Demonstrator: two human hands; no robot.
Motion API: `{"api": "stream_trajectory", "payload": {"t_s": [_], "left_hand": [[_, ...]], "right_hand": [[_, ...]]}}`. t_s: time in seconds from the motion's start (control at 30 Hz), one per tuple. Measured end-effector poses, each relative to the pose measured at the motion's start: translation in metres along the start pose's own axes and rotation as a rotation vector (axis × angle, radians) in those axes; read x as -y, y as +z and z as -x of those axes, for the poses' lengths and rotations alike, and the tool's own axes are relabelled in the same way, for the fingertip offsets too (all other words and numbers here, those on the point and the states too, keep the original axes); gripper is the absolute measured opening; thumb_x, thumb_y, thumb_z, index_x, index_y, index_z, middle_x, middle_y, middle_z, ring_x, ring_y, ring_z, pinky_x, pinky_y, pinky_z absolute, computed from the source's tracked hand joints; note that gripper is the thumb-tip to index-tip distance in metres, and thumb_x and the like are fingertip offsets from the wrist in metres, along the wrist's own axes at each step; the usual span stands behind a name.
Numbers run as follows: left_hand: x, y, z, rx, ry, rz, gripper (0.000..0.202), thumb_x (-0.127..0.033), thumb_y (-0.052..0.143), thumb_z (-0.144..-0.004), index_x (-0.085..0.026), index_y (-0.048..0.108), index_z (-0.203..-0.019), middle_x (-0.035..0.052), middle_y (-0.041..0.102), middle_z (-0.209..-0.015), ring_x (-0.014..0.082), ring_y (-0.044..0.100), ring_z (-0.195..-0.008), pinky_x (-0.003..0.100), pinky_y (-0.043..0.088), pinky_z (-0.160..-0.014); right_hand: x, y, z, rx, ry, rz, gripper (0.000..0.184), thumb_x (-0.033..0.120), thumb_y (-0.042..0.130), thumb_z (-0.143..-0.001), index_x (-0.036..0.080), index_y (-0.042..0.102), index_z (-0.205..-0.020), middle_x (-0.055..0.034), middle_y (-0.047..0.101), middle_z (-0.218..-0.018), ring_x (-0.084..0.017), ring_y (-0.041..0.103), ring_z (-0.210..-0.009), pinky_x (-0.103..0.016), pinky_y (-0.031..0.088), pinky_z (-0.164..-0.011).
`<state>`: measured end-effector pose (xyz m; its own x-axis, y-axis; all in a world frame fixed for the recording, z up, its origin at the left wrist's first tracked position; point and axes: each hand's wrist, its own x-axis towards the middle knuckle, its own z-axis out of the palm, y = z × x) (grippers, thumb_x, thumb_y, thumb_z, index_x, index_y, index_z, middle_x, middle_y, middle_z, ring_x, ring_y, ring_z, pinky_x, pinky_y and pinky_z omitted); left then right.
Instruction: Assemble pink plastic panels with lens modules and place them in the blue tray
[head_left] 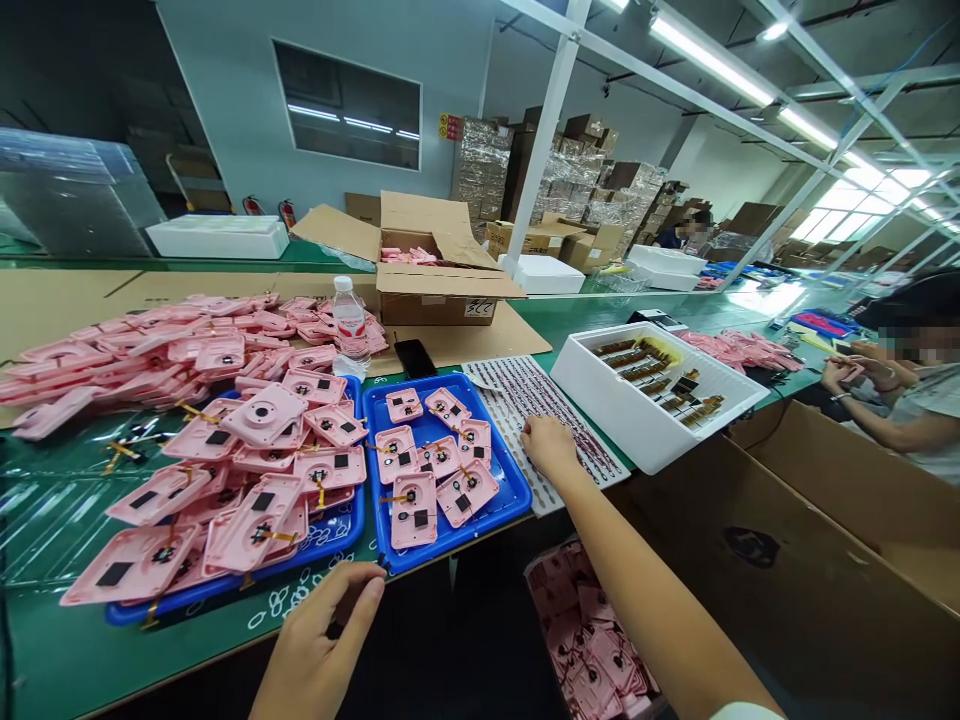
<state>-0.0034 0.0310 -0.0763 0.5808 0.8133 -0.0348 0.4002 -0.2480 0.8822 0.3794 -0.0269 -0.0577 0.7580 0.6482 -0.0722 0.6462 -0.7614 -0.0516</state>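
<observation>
My left hand (322, 640) is low at the table's near edge, fingers pinched on a small dark part just in front of a blue tray (510, 498) holding several pink plastic plates. My right hand (547, 445) reaches forward and rests, fingers curled down, on a white sheet (525, 400) covered with rows of small dark red strips, right of that tray. A second blue tray (349, 530) to the left is piled with pink plates carrying black pads and orange ribbon cables.
A large heap of pink plates (150, 350), a water bottle (349, 325), a black phone (415, 357) and an open cardboard box (427, 270) lie behind. A white foam bin (637, 410) of parts stands right. A bin of pink plates (592, 640) sits below. A co-worker's hands (847, 375) work at far right.
</observation>
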Motion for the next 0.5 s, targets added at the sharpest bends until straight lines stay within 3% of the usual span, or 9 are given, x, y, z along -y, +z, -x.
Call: {"api": "stream_trajectory", "payload": {"t_s": [0.17, 0.5], "left_hand": [[0.005, 0.0, 0.001, 0.007, -0.008, 0.011, 0.04, -0.064, 0.063, -0.092, -0.028, 0.074, -0.107, 0.0025, 0.077, -0.097, 0.0234, 0.073, -0.087, 0.029, 0.061, -0.076], [0.015, -0.005, 0.007, 0.037, -0.06, 0.046, 0.039, -0.063, 0.06, -0.095, -0.029, 0.071, -0.11, 0.0001, 0.073, -0.095, 0.0194, 0.069, -0.085, 0.026, 0.057, -0.076]], "right_hand": [[0.01, -0.009, -0.009, 0.1, 0.096, 0.005, 0.03, 0.037, 0.068, -0.102, 0.017, 0.068, -0.124, -0.0098, 0.07, -0.126, -0.025, 0.07, -0.111, -0.048, 0.059, -0.096], [0.016, -0.015, -0.036, 0.18, 0.187, -0.024, 0.035, 0.036, 0.07, -0.101, 0.016, 0.066, -0.129, -0.0111, 0.068, -0.132, -0.027, 0.069, -0.114, -0.049, 0.059, -0.097]]}}
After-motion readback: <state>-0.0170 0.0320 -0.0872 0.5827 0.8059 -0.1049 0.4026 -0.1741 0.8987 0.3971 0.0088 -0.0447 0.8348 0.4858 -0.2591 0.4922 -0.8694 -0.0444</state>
